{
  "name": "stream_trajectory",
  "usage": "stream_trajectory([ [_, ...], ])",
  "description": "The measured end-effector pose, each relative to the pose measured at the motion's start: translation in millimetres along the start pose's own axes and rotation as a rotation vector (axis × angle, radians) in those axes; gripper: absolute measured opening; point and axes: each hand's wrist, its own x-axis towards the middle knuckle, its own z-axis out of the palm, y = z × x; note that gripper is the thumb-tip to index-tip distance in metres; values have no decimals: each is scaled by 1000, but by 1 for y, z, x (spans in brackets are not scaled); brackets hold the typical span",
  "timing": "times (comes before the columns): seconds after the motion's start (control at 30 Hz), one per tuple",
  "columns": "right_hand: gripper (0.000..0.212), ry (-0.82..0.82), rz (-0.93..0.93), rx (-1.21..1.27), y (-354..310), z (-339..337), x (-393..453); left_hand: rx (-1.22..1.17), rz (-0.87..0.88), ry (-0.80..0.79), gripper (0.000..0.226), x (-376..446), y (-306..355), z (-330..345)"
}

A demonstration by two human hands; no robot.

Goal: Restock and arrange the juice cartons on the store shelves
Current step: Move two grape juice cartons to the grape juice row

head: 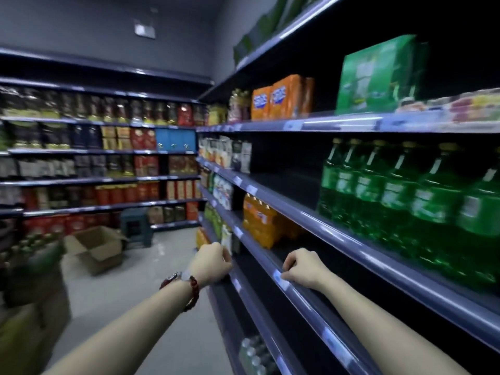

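Observation:
My left hand reaches to the front edge of a low shelf, fingers curled, right below a small white and yellow juice carton; blur hides whether it holds the carton. My right hand lies on the grey shelf rail one level up, fingers curled over its edge by a price label. More juice cartons stand in rows on the upper shelves further down the aisle, and another group of cartons stands below them. The shelf behind my right hand looks dark and bare.
Orange shrink-wrapped bottle packs sit just beyond my hands. Green bottles fill the shelf above on the right. An open cardboard box and a grey stool stand on the floor; a large brown box is at my left.

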Motion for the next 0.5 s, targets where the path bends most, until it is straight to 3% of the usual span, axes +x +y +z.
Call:
stream_trajectory([
  [0.23, 12, -119, -85, -11, -37, 50, 123, 32, -120, 50, 11, 81, -68, -18],
  [0.33, 13, -161, -92, -65, -52, 76, 175, 25, -128, 50, 18, 125, -102, -16],
  [0.5, 20, -224, -82, -153, -87, 114, 268, 25, -96, -20, 6, 216, -169, -18],
])
